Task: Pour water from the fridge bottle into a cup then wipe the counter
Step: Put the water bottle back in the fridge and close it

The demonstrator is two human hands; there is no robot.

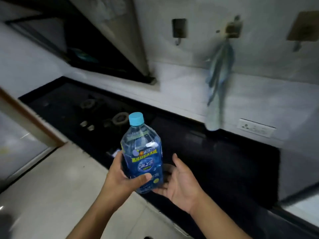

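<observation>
Gripping the capped, blue-labelled clear plastic bottle (143,152) upright over the black table (224,161), the left hand (120,176) held it, the right hand (179,183) spread at its base; uncapping likely came next, though blur hid any cup.

Bottle (142,157): blue label, light-blue cap (136,119). Counter (215,152) black.

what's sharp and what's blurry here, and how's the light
Head view: the bottle, left hand and right hand are fairly sharp; the hanging cloth, wall hooks and stove are motion-smeared; light is dim, the dark counter nearly featureless; wide-angle lens bends the edges.
</observation>
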